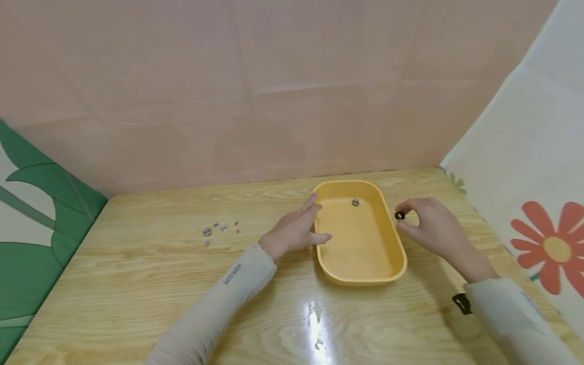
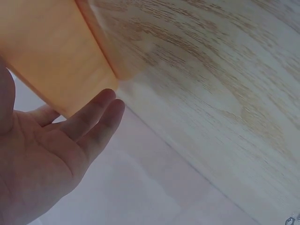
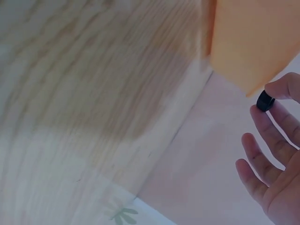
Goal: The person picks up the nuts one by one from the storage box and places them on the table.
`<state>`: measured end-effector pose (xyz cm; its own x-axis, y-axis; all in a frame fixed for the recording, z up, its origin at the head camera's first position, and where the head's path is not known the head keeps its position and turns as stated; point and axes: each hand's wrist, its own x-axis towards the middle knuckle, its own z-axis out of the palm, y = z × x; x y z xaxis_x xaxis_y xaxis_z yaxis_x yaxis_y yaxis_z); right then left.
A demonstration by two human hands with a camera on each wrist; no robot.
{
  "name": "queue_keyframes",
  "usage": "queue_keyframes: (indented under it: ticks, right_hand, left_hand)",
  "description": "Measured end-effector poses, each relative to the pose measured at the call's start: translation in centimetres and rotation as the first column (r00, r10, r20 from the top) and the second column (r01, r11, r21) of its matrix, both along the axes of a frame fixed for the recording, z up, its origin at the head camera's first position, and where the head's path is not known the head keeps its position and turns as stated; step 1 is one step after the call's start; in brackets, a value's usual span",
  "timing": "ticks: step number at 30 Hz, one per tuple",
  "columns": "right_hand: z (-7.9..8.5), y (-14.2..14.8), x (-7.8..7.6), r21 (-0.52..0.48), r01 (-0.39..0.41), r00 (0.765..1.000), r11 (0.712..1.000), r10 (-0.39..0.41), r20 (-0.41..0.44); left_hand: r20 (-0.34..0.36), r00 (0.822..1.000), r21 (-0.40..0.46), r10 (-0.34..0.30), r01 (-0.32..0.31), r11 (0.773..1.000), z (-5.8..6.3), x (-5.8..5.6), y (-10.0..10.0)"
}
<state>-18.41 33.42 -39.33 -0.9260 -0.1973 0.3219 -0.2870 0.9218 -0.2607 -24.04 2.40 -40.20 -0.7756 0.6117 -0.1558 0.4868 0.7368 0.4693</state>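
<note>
Between thumb and fingertips my right hand (image 1: 431, 223) pinches a small black ring (image 1: 399, 215), held beside the right rim of the yellow tray (image 1: 360, 278). The right wrist view shows the ring (image 3: 265, 101) between the thumb and the first fingers, the other fingers spread. At the tray's left side is my left hand (image 1: 294, 228), fingers extended along the rim and thumb reaching over it. In the left wrist view that hand's fingers (image 2: 96, 115) lie against the tray's outer wall (image 2: 61, 51). Inside the tray, near its far end, lies one small silver metal piece (image 1: 355, 202).
Left of the tray, several small silver metal pieces (image 1: 207, 232) of different sizes lie scattered on the wooden table (image 1: 137, 284). A pinkish cloth (image 1: 255, 101) hangs behind the table. A white sheet with a red flower (image 1: 556, 248) borders the right side, a green leaf print (image 1: 27, 213) the left.
</note>
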Motion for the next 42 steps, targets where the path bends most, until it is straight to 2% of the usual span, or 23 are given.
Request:
queue_keyframes:
  ticks: [7, 17, 26, 42]
  right_hand:
    - [-0.4, 1.0, 0.1, 0.031, -0.041, 0.999, 0.999, 0.041, 0.015]
    - [-1.2, 2.6, 0.5, 0.118, -0.036, 0.983, 0.992, 0.014, 0.181]
    - [-1.5, 3.2, 0.5, 0.172, -0.020, 0.955, 0.985, -0.032, 0.295]
    - [-2.6, 4.4, 0.6, 0.189, -0.040, 0.955, 0.981, -0.018, 0.296]
  left_hand:
    - [-0.005, 1.000, -0.005, 0.001, -0.001, 1.000, -0.1, -0.1, 0.0]
    - [-0.007, 1.000, -0.008, -0.009, 0.009, 1.000, 0.0, 0.0, 0.2]
    - [-0.011, 1.000, -0.013, -0.007, 0.007, 1.000, 0.1, 0.0, 0.2]
    - [-0.012, 1.000, -0.005, -0.012, 0.012, 1.000, 0.2, -0.1, 0.2]
